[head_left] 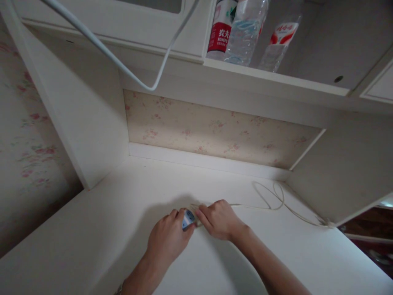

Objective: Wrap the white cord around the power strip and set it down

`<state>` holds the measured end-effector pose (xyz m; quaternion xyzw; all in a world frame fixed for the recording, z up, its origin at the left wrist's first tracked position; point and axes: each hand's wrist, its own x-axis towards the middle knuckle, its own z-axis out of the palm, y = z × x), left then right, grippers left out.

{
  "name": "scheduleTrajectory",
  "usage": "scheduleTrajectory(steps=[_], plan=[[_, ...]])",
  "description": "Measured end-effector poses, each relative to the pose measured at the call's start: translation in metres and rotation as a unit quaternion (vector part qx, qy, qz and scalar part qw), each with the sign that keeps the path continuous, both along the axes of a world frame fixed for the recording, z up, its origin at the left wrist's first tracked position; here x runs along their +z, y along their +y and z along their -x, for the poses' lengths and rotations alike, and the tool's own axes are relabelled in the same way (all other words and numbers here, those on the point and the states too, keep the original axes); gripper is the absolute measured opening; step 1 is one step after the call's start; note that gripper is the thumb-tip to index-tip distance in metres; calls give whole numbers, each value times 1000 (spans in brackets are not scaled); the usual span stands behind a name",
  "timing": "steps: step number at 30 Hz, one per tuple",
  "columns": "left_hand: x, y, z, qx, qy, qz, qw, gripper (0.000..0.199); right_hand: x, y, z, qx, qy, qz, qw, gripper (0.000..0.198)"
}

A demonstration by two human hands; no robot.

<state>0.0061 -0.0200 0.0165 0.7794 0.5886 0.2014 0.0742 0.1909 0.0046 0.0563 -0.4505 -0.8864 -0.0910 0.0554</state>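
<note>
A small pale blue and white socket block (pixel 188 219) with dark slots is gripped in my left hand (pixel 168 234), fingers wrapped over its left side. Close against its right end, my right hand (pixel 221 219) is closed, thumb and fingers pinching a thin off-white cable (pixel 251 206). Fingers cover part of the block and the spot where the cable meets it. The cable trails right along the white desk top (pixel 123 213), with a loose loop near the back. Both hands are just above the desk, casting shadows on it.
Plastic bottles, one with a red label (pixel 219 36), stand in the open shelf (pixel 276 78) overhead. A bent white rod or cord (pixel 150 87) hangs at the upper left. Side panels (pixel 82 110) and flowered wallpaper (pixel 211 127) bound the desk. The cable bunches at the right edge.
</note>
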Motion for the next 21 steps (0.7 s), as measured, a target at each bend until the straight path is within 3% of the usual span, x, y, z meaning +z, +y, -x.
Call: scheduleTrajectory(steps=[4, 7, 10, 14, 18, 21], plan=[[-10, 14, 24, 67, 47, -6, 997, 28, -3, 10, -8, -84, -3, 21, 996, 52], [-13, 16, 33, 49, 45, 1, 998, 25, 6, 15, -10, -103, -7, -35, 994, 55], [-11, 9, 26, -6, 19, 9, 1000, 23, 21, 19, 0, -58, 11, -95, 994, 53], [-2, -5, 11, -112, -28, 25, 993, 23, 31, 33, 17, 3, 30, -117, 993, 56], [9, -18, 3, -216, -86, 49, 971, 28, 24, 52, 20, -7, 44, -99, 994, 52], [13, -24, 3, -264, -120, 58, 955, 39, 7, 63, 16, -21, 67, -62, 996, 52]])
